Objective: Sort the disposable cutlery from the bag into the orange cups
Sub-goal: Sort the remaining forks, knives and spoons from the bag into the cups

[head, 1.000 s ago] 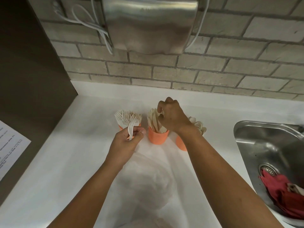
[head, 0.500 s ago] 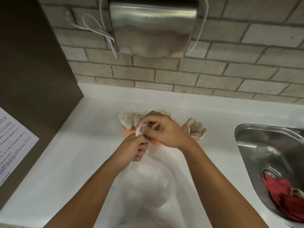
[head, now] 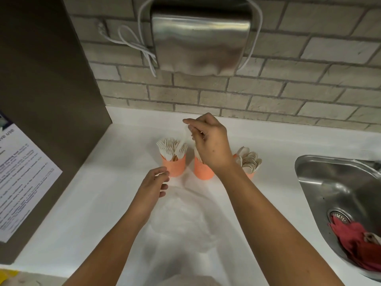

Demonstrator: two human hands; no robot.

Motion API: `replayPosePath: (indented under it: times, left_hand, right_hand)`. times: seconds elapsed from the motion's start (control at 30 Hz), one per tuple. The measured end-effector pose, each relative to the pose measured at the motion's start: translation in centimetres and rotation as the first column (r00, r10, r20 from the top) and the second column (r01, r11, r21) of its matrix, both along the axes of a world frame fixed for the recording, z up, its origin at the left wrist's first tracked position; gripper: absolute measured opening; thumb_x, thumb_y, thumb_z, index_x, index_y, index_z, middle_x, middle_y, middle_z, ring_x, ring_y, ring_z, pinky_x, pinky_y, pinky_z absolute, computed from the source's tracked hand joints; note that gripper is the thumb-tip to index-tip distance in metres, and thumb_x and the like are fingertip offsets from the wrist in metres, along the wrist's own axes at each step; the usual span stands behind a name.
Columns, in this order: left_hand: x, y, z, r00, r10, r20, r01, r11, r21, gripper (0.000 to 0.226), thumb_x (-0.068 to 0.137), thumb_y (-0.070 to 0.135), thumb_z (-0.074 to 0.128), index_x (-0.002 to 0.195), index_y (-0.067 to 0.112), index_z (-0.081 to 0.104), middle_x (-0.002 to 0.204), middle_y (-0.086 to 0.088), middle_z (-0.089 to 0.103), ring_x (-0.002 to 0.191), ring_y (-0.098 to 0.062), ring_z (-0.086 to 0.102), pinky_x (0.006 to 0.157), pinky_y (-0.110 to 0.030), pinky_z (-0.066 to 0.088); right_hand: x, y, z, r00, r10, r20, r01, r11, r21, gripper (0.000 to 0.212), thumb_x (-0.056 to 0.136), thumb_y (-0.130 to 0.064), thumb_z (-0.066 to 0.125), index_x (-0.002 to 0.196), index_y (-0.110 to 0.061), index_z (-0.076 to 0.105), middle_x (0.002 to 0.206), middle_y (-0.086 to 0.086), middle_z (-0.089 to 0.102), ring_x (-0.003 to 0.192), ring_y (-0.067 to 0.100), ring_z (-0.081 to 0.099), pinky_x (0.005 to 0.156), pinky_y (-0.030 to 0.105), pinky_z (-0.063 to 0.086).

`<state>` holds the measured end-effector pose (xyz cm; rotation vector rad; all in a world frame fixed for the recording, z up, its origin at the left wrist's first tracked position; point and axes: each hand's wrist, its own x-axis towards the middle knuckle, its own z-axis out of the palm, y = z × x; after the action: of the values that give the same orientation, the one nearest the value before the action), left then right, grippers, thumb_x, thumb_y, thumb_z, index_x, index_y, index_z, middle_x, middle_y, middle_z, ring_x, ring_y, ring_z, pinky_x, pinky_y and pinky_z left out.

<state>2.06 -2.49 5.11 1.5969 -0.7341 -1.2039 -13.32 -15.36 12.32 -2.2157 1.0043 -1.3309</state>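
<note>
Three orange cups stand in a row on the white counter: the left cup [head: 174, 165] holds several white forks [head: 170, 148], the middle cup [head: 203, 169] holds knives and is partly behind my wrist, the right cup [head: 250, 174] holds spoons [head: 249, 158]. My right hand [head: 208, 139] is raised above the left and middle cups and pinches a white fork [head: 184, 137] by its handle, tines down over the fork cup. My left hand [head: 156, 181] sits just below the left cup, fingers curled round a small white piece. The clear plastic bag [head: 181, 226] lies flat between my forearms.
A steel sink [head: 338, 203] with a red cloth [head: 358, 242] is at the right. A steel dispenser [head: 200, 42] with white cables hangs on the brick wall. A dark panel with a printed notice [head: 20, 178] bounds the counter on the left.
My hands met in front of the cups, then parted. My right hand rose with a fork above the left cup, and my left hand dropped toward the bag.
</note>
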Motion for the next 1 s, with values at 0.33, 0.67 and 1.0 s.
replayPosePath:
  times: [0.33, 0.67, 1.0]
  left_hand:
    - [2.7, 2.3, -1.6, 0.997, -0.037, 0.069, 0.035, 0.999, 0.031, 0.016, 0.102, 0.026, 0.060, 0.112, 0.032, 0.071, 0.114, -0.003, 0.068, 0.095, -0.018, 0.065, 0.088, -0.033, 0.053]
    - [4.3, 2.0, -2.6, 0.975, -0.140, 0.175, 0.131, 0.989, 0.063, 0.022, 0.099, 0.025, 0.066, 0.118, 0.037, 0.063, 0.108, 0.000, 0.064, 0.102, -0.017, 0.065, 0.096, -0.037, 0.051]
    - [4.1, 0.7, -4.3, 0.947, -0.147, 0.284, 0.132, 0.989, 0.070, 0.022, 0.097, 0.023, 0.068, 0.116, 0.034, 0.064, 0.114, -0.002, 0.058, 0.093, -0.012, 0.061, 0.070, -0.018, 0.043]
  right_hand:
    - [3.6, 0.0, -5.1, 0.907, -0.089, -0.410, 0.045, 0.992, -0.118, 0.030, 0.085, 0.004, 0.061, 0.108, -0.009, 0.076, 0.090, 0.012, 0.051, 0.077, 0.032, 0.056, 0.060, 0.037, 0.049]
    - [4.7, -0.8, -7.2, 0.769, -0.252, -0.587, 0.148, 0.964, -0.221, 0.041, 0.066, 0.008, 0.066, 0.102, -0.012, 0.069, 0.088, 0.005, 0.063, 0.080, 0.031, 0.058, 0.069, 0.037, 0.045]
    - [6.1, -1.7, -6.7, 0.623, -0.253, -0.740, 0.215, 0.965, -0.149, 0.034, 0.080, -0.003, 0.062, 0.108, -0.018, 0.074, 0.100, 0.005, 0.059, 0.097, 0.031, 0.050, 0.074, 0.037, 0.035]
